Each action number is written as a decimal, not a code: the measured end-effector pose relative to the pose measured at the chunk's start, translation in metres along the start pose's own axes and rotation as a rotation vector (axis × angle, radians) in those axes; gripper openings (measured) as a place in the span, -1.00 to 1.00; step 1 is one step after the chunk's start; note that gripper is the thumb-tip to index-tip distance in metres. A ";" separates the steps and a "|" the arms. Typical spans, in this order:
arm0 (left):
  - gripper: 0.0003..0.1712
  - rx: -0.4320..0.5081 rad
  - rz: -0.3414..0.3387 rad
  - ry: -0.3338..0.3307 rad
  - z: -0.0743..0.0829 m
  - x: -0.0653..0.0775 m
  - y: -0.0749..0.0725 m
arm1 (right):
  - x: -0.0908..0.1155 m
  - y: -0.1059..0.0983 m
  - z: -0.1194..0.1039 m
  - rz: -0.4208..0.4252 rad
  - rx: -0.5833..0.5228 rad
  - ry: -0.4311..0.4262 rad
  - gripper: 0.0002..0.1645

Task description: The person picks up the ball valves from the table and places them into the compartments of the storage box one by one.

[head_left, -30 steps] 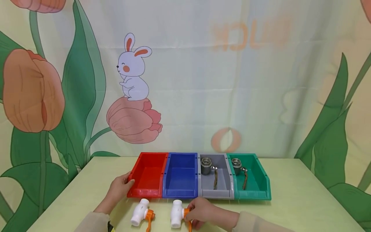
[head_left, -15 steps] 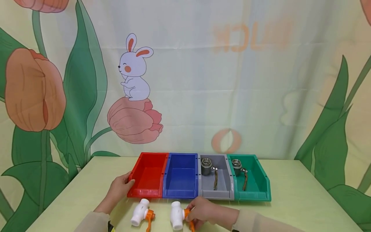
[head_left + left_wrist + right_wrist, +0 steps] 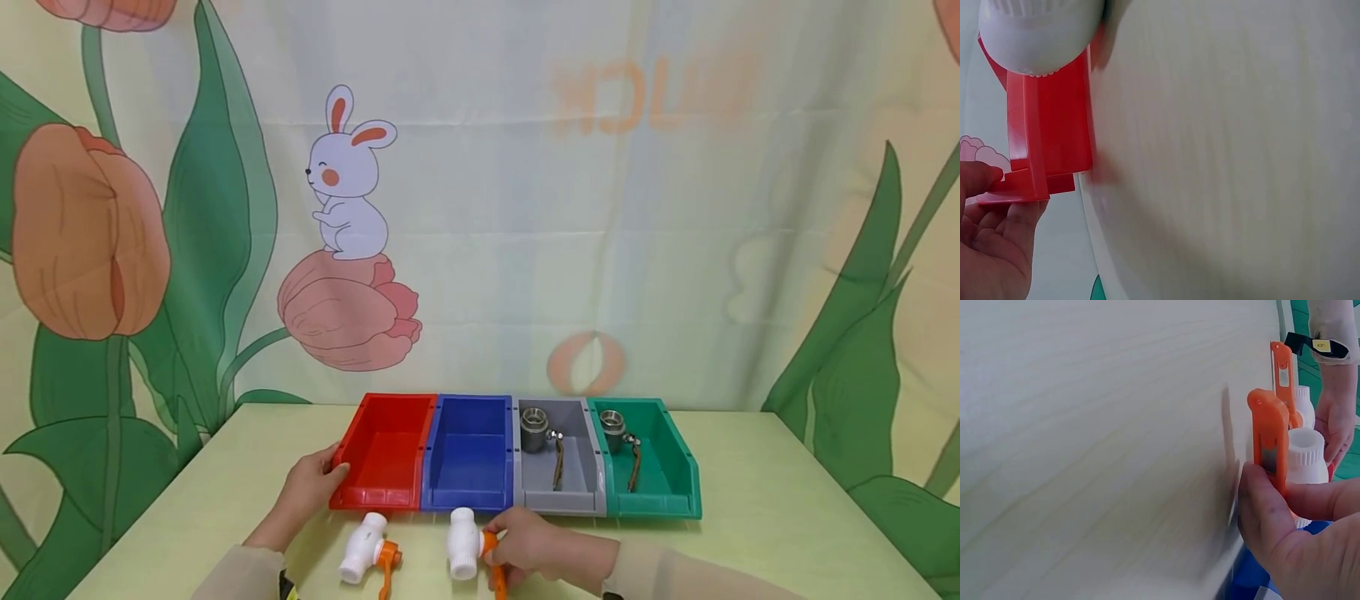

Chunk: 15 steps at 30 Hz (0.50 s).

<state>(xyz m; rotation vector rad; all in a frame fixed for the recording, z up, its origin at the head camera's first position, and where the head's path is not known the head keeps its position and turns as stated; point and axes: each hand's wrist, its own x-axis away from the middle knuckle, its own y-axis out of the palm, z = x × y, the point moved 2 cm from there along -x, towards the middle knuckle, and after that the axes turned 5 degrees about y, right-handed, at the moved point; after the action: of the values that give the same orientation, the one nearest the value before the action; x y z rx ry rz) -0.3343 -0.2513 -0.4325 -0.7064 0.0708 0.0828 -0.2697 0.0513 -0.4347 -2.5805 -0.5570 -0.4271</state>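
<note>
My right hand [image 3: 527, 543] pinches the orange handle [image 3: 1270, 440] of a white plastic ball valve [image 3: 462, 546] between thumb and fingers. This valve is in front of the blue bin; whether it touches the table I cannot tell. To its left, a second white ball valve [image 3: 363, 548], also with an orange handle, lies on the table. My left hand [image 3: 309, 490] grips the left side wall of the red bin [image 3: 375, 500]. In the left wrist view, the thumb is on one face of the red rim [image 3: 1013, 187], the fingers underneath.
Right of the red bin, a blue bin [image 3: 467, 502], a grey bin [image 3: 558, 502] and a green bin [image 3: 654, 506] stand joined in a row. A metal valve [image 3: 533, 431] lies in the grey one, another metal valve [image 3: 612, 432] in the green. Behind hangs a printed curtain [image 3: 480, 250].
The valve in my right hand has shifted slightly away from me and a little right, and stands straighter. My left hand stays on the red bin. The other valve has not moved.
</note>
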 end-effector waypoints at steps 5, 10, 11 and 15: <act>-0.38 -0.002 0.004 0.019 -0.002 -0.002 0.000 | 0.000 -0.003 -0.005 -0.024 0.030 -0.003 -0.70; -0.38 -0.002 0.003 0.023 -0.003 -0.002 -0.001 | 0.000 -0.007 -0.015 -0.028 0.010 0.020 -0.79; -0.38 -0.001 0.003 0.024 -0.003 -0.001 -0.001 | 0.000 -0.008 -0.017 -0.025 0.006 0.019 -0.80; -0.38 0.000 0.002 0.028 -0.003 0.000 -0.002 | 0.001 -0.012 -0.026 -0.019 -0.015 0.012 -0.79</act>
<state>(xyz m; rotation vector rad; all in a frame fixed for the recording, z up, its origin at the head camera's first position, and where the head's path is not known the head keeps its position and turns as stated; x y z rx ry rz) -0.3346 -0.2543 -0.4335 -0.7075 0.0988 0.0749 -0.2799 0.0487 -0.4082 -2.5870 -0.5761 -0.4546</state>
